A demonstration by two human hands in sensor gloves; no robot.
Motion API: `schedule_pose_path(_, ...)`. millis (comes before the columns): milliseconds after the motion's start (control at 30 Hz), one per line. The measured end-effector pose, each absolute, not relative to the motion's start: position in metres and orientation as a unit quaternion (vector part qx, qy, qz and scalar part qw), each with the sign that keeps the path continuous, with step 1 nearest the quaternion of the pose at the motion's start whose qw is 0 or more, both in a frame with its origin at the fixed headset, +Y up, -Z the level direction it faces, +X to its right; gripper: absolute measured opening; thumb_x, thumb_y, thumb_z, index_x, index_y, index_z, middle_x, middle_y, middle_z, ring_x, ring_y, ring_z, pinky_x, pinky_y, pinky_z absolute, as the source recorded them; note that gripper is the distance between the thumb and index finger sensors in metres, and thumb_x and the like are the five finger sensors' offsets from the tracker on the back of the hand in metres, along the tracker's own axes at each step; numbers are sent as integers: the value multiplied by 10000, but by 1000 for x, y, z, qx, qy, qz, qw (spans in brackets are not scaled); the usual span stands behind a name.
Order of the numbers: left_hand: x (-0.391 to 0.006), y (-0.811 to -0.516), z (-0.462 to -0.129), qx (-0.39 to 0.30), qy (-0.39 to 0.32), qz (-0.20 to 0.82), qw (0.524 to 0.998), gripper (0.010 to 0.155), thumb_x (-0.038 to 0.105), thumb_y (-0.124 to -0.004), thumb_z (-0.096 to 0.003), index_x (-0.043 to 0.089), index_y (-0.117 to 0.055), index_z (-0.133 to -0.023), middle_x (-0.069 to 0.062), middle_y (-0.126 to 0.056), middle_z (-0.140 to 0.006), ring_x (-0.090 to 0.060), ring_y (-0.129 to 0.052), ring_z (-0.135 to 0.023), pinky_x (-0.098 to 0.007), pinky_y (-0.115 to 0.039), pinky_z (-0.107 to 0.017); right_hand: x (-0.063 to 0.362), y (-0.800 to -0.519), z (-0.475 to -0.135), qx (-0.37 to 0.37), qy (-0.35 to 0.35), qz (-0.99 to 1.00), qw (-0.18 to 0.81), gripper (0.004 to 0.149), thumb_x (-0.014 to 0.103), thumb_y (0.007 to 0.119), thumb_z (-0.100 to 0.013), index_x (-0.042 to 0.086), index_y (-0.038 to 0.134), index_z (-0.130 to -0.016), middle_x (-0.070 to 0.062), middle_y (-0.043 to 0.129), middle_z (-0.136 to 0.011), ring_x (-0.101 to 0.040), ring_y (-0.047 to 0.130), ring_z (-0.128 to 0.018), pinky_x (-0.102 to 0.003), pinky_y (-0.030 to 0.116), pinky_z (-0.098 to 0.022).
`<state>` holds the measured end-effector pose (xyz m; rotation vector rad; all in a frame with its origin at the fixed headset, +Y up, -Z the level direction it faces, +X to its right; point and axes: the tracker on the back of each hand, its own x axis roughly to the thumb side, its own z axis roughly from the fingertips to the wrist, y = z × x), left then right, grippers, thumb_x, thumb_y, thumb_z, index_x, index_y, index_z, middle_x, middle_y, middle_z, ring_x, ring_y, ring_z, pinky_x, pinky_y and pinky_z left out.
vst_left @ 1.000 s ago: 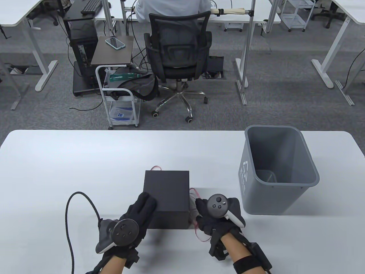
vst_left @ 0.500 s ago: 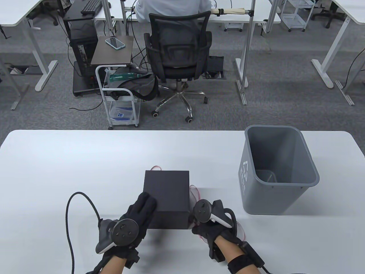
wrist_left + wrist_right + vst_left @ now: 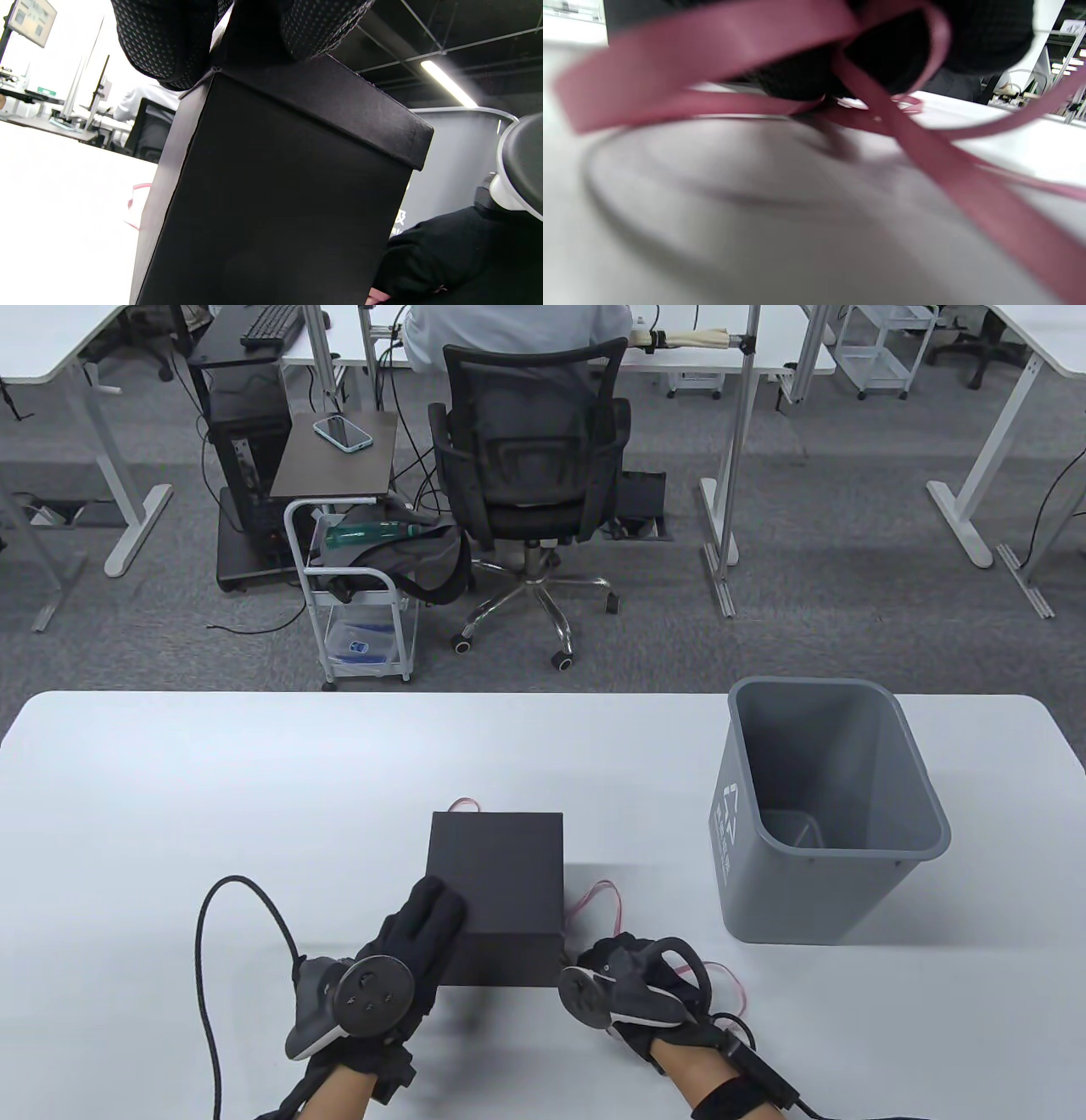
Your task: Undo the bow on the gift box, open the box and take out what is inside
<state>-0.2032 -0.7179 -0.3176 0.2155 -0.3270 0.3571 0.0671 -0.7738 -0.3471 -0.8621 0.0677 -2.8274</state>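
Observation:
A black gift box (image 3: 496, 874) with its lid on stands at the near middle of the white table (image 3: 212, 780). My left hand (image 3: 428, 912) rests flat on the lid's near left corner; in the left wrist view its fingers (image 3: 165, 42) sit on that corner of the box (image 3: 275, 190). My right hand (image 3: 615, 963) is low on the table by the box's near right corner and holds the loose pink ribbon (image 3: 604, 891). Up close, the ribbon (image 3: 712, 38) loops around the dark glove. Another bit of ribbon (image 3: 462, 804) shows behind the box.
A grey waste bin (image 3: 738, 848) stands on the table to the right of the box. A black cable (image 3: 204, 933) curves across the table left of my left hand. Beyond the far edge are an office chair (image 3: 530, 466) and a small cart (image 3: 361, 585).
My right hand has dropped and drawn back toward me from the box's right side, turning over and trailing the ribbon out to the right. The left hand and the box have stayed put.

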Motion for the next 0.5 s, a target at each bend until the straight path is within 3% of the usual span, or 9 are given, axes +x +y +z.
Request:
schedule_pose_path(133,-203,-718,-318,106,-161,176,965,523,314,-708,-635,204,-600,-1135,-134,-516,-1244,-474,-833,-884,-437,-792,-673,92,-766,-340,-275,30,-956,96,362,247,868,-512,115,876,-849,-154,912,-697,-281,937,-511,-434,857,-388)
schedule_pose_path(267,-203,-718,-318,106,-161,175,966,524,315,-707,-635,206,-599,-1136,-133,-516,-1245,-474,-834,-883,-437,-793,-673,112,-753,-326,-271,52,-947,162,360,250,871,-508,127,881,-846,-147,916,-698,-277,941,-512,-429,860,-388)
schedule_pose_path(500,-202,-718,-318,108,-159,174,966,524,314,-707,-635,204,-600,-1136,-135,-516,-1244,-474,-835,-881,-437,-793,-672,122,-731,-311,-226,52,-951,205,356,251,884,-498,133,899,-834,-146,928,-688,-278,946,-502,-429,860,-380)
